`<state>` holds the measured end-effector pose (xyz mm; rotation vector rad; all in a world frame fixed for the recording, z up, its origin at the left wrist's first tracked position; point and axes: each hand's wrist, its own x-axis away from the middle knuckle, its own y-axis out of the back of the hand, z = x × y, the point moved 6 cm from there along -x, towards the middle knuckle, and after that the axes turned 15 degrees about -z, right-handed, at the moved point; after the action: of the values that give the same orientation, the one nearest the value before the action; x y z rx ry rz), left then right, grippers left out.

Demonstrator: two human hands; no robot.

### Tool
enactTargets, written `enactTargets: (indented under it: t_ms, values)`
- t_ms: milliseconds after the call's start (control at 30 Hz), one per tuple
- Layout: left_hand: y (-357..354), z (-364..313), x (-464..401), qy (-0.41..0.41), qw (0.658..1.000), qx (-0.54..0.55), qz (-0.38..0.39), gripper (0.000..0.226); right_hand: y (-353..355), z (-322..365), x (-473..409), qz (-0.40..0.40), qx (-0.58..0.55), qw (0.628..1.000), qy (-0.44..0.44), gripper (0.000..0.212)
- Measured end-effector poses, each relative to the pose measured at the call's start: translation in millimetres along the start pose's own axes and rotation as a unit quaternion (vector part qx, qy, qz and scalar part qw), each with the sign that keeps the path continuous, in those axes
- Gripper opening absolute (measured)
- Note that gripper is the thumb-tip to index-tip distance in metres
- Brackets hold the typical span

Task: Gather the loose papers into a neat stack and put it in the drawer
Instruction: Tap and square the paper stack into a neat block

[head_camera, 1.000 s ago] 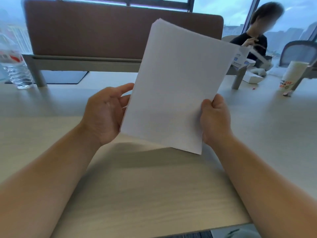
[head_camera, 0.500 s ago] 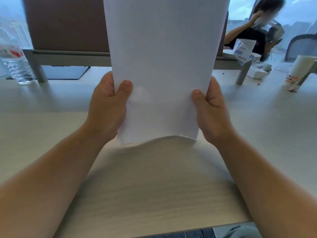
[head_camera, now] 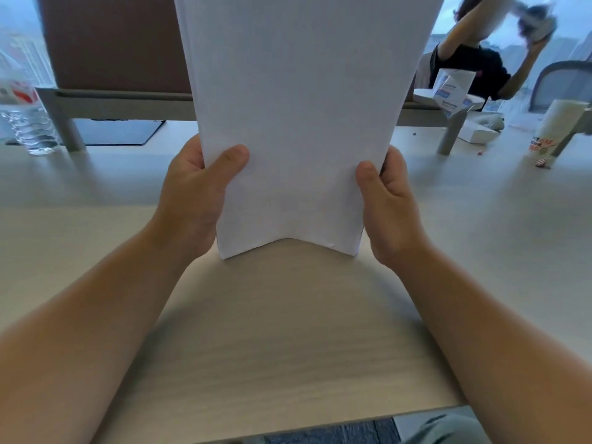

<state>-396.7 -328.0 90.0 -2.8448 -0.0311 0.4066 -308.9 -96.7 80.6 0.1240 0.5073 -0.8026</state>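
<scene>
Pale wood-grain desk (head_camera: 288,331) fills the scene before you, with a brown fabric divider panel (head_camera: 112,43) standing on grey legs across its far side and hazy windows behind that. You are holding a stack of plain white paper sheets (head_camera: 298,123) upright over the desk, directly in front of the divider panel, so tall that its top runs out of view. The stack's lower edge bows upward in the middle, and its two bottom corners sit at or just above the desk; you cannot tell from here whether they touch it. The sheets' left edges look slightly fanned rather than flush.

Your left hand (head_camera: 195,193) grips the stack's left edge, thumb pressed flat on the near face and fingers wrapped behind. Your right hand (head_camera: 390,203) grips the right edge the same way, thumb on the front, fingers hidden at the back.

Left of the divider panel stands a clear plastic water bottle with a red and white label (head_camera: 24,120). Under the panel, behind its left leg, lies a dark flat mat (head_camera: 118,131). Right of the panel sit a white and blue printed carton (head_camera: 451,94), tilted, a white paper cup with red print (head_camera: 551,129), and a grey mesh office chair (head_camera: 563,81). Beyond the panel's right end, another person in a black top (head_camera: 474,68) has both arms raised.
</scene>
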Motion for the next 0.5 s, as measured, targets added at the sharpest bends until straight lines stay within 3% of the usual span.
enactTargets:
  t_ms: [100, 200, 367, 500]
  values:
    - [0, 8, 1, 0.006, 0.999, -0.044, -0.031, 0.006, -7, -4, 8, 0.037, 0.077, 0.996, 0.023, 0.025]
    - [-5, 6, 8, -0.008, 0.998, -0.066, -0.019, 0.012, -8, 0, 11, 0.048, 0.113, 0.99, 0.071, 0.021]
    - [-9, -3, 10, -0.016, 0.999, -0.031, -0.015, 0.012, 0, 9, 6, 0.002, 0.049, 0.994, 0.095, 0.022]
    - [-4, -6, 4, -0.012, 1.0, -0.007, -0.009, 0.011, 5, 7, -2, -0.018, -0.014, 0.999, 0.031, 0.022]
